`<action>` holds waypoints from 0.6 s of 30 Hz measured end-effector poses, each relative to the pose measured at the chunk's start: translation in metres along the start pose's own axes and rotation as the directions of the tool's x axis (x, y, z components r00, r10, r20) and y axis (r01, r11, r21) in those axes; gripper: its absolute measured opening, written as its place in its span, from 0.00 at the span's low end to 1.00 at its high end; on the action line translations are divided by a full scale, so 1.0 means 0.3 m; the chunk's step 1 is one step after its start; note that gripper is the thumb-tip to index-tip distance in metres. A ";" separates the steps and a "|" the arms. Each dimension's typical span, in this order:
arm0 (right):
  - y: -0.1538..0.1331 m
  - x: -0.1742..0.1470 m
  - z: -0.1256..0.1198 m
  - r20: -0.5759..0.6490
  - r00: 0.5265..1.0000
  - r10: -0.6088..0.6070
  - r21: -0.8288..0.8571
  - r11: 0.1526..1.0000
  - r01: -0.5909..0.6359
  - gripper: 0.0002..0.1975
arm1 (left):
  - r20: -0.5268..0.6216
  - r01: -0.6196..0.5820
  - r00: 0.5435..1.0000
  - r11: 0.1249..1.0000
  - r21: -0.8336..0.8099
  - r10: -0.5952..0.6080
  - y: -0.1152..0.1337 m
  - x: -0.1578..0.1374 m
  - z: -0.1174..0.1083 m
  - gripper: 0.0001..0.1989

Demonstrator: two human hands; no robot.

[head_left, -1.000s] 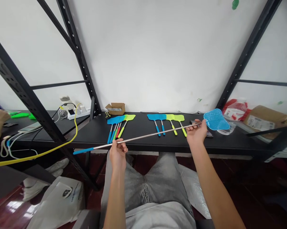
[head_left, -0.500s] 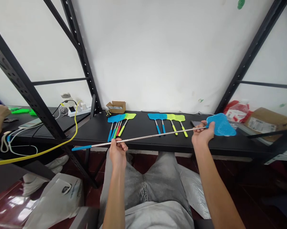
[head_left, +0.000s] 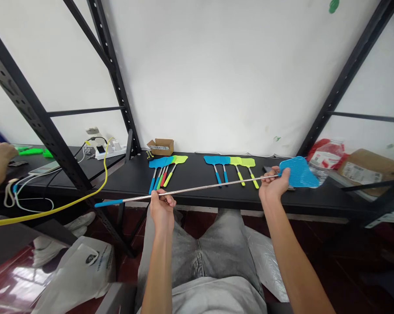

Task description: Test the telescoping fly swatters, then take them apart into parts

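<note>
Trousers (head_left: 197, 244), grey and faded, come nearest, and just beyond them the person holds a long blue swatter (head_left: 203, 187) aslant in the air, across the front edge of the desk (head_left: 193, 174). The left hand (head_left: 162, 211) is closed on the thin metal rod (head_left: 236, 182) a little inboard of the blue handle (head_left: 108, 203), pinching more than making a fist; the right hand (head_left: 272, 185) has hold of the other end, thumb and fingers gathered where the rod meets the blue head (head_left: 299, 172). I'd call it a light thing (two fingers could likely lift it), with most of its weight out at the ends. The rod looks like telescoping tube, so it may slide lengthwise, and a sideways shove at the middle could kink it. The head seems to be bendy plastic, and pinching its rim would probably give poor control; the join with the rod is the firmer place. Bare metal may be a bit slick, whereas the handle looks better for a steady grip. Farther back, on the black desktop, lie shorter swatters: a bunch (head_left: 160, 162) with overlapping heads on the left, a row of four (head_left: 227, 160) on the right. Behind the bunch stands a small open carton (head_left: 161, 147), then the white wall (head_left: 200, 78).
</note>
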State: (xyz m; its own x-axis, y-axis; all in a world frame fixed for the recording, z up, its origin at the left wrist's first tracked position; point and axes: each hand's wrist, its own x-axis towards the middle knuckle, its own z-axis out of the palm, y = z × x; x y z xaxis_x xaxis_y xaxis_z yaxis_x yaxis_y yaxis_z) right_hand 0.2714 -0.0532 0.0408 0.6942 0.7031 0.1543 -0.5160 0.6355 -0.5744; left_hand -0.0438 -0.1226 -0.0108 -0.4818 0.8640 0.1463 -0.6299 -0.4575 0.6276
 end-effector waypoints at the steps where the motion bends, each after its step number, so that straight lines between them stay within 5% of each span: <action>1: 0.002 -0.002 0.002 -0.003 1.000 0.004 0.001 1.000 -0.004 0.22 | 0.002 -0.009 1.000 1.000 -0.001 0.009 0.001 -0.001 0.000 0.15; 18: 0.013 -0.034 0.019 -0.006 1.000 0.026 -0.002 1.000 -0.026 0.22 | 0.065 -0.080 0.995 0.996 -0.031 0.082 0.003 -0.011 0.007 0.15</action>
State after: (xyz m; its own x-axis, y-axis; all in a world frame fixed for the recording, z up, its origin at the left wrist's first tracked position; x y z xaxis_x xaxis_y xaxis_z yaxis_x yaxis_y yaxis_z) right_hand 0.2595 -0.0562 0.0415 0.6833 0.7176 0.1346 -0.5330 0.6163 -0.5797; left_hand -0.0414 -0.1253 -0.0090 -0.4913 0.8354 0.2465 -0.6082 -0.5316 0.5895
